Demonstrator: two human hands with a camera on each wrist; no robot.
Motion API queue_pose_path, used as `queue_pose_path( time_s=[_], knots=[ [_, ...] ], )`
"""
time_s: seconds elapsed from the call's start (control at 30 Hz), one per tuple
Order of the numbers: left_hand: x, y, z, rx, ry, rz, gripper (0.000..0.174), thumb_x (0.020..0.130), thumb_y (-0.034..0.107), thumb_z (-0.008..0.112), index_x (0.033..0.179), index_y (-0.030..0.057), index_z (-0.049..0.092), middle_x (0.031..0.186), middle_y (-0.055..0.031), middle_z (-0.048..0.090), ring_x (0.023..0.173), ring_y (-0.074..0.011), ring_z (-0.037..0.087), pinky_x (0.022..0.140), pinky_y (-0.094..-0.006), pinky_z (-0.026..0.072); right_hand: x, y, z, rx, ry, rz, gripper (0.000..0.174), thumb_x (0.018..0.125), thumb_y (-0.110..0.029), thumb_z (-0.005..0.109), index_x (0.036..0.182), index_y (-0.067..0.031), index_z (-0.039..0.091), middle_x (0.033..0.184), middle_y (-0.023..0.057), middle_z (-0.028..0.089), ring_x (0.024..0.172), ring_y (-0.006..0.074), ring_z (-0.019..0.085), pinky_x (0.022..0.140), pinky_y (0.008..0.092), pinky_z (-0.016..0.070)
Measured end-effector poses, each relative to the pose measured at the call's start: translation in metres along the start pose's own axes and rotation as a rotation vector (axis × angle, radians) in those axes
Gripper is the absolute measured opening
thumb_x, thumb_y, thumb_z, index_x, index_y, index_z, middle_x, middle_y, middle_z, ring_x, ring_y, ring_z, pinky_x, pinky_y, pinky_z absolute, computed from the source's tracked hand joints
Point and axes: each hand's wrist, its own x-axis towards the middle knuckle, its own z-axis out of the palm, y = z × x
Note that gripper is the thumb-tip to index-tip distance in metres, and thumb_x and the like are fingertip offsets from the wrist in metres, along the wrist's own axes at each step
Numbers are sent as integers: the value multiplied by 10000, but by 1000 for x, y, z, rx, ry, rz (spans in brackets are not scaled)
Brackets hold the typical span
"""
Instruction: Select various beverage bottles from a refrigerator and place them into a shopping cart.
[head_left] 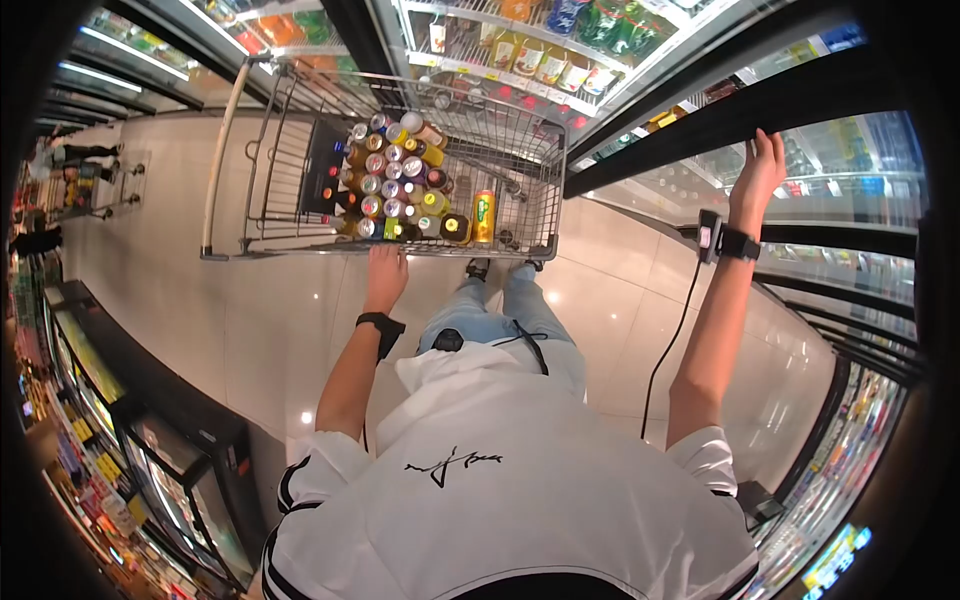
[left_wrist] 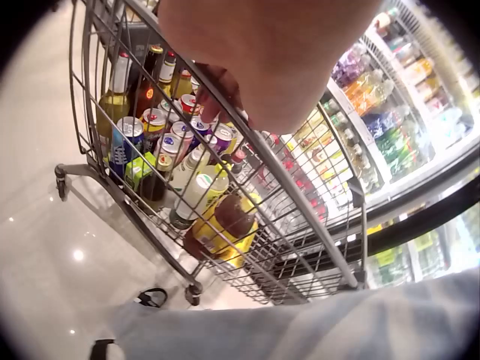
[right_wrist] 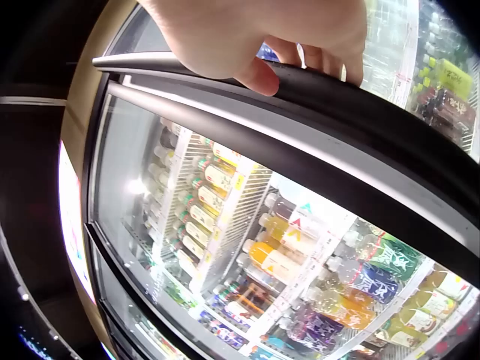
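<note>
Alongside the cooler bank, cart point(head_left: 553, 205) stands side-on to the person. Cans point(head_left: 394, 153) & bottles point(head_left: 432, 203) packed tight, mostly upright, toward its handle end, prob. so they prop each other; yellow item point(head_left: 484, 216) at edge of cluster, nose side. L hand point(head_left: 386, 282) grips cart's near side rail, fingers curled over, prob. to steady it. R hand point(head_left: 760, 182) off cart's nose, closed round edge of black-framed door point(right_wrist: 315, 105), thumb one side, fingers other; likely controls swing. Edges: door frame close to nose, cooler shelves along far side, feet by near side. Room: bare mesh at nose; pale floor point(head_left: 180, 225) behind handle, 2nd cart point(head_left: 88, 188) well beyond.
</note>
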Motion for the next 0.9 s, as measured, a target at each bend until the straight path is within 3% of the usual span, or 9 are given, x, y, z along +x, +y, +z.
queue_pose_path(
  time_s=[0.17, 0.33, 0.43, 0.5, 0.57, 0.6, 0.7, 0.77, 0.9],
  knots=[
    [13, 23, -23, 205, -246, -241, 292, 794, 250, 639, 862, -33, 661, 902, -225, 657, 1046, -340, 589, 943, -510, 410, 14, 17, 39, -221, -40, -113, 284, 858, -6, 622, 1142, -6, 629, 1083, 28, 644, 1020, 147, 584, 972, 336, 425],
    [66, 42, -11, 195, -358, -257, 329, 776, 270, 666, 984, 16, 679, 1212, -255, 574, 1070, -462, 574, 907, -564, 471, 1, 17, 54, -360, -172, -253, 684, 796, 39, 646, 1431, 7, 394, 1330, 138, 538, 1156, 228, 546, 983, 320, 417],
    [109, 48, 35, 169, -500, -236, 379, 766, 282, 683, 1040, 20, 667, 1186, -233, 609, 1112, -446, 583, 920, -538, 489, -51, 26, 29, -605, -111, -80, 726, 835, -29, 645, 1487, 0, 327, 1481, 189, 419, 1320, 274, 457, 1085, 360, 351],
    [129, 60, 51, 143, -635, -238, 401, 762, 274, 676, 1082, 33, 677, 1079, -229, 679, 1038, -369, 660, 881, -456, 533, -99, 44, -8, -695, -225, 140, 647, 819, -28, 643, 1431, 8, 436, 1469, 186, 454, 1383, 278, 396, 1128, 354, 299],
    [149, 61, 79, 131, -822, -222, 362, 764, 239, 663, 1049, 19, 699, 1097, -248, 672, 1048, -376, 656, 896, -452, 530, -158, 72, -63, -867, -373, 92, 552, 812, 30, 607, 1358, 18, 525, 1454, 160, 482, 1363, 266, 426, 1133, 371, 312],
    [153, 56, 95, 148, -849, -214, 394, 738, 233, 676, 1058, 3, 686, 1079, -254, 675, 1027, -385, 660, 892, -455, 530, -190, 80, -91, -756, -340, 413, 566, 808, 49, 599, 1367, 13, 517, 1425, 169, 510, 1355, 270, 436, 1117, 380, 345],
    [158, 47, 131, 155, -928, -166, 365, 736, 171, 674, 1041, -29, 672, 1055, -262, 676, 1007, -392, 662, 868, -456, 537, -276, 53, -129, -785, -263, 644, 410, 858, 7, 561, 1266, 18, 591, 1079, 181, 685, 960, 200, 662, 873, 318, 508],
    [152, 37, 167, 179, -749, -188, 230, 808, 104, 635, 999, -9, 693, 1065, -247, 676, 1015, -385, 662, 868, -445, 544, -314, 36, -165, -955, -183, 708, 347, 847, -54, 592, 1180, 21, 654, 911, 161, 712, 918, 196, 671, 805, 295, 511],
    [156, 42, 151, 194, -765, -82, 203, 812, 93, 624, 975, -18, 675, 1029, -252, 676, 978, -412, 657, 841, -462, 545, -360, 29, -195, -844, 42, 834, 297, 842, -83, 603, 1099, 41, 684, 945, 150, 713, 865, 188, 673, 754, 279, 505]
  ],
)
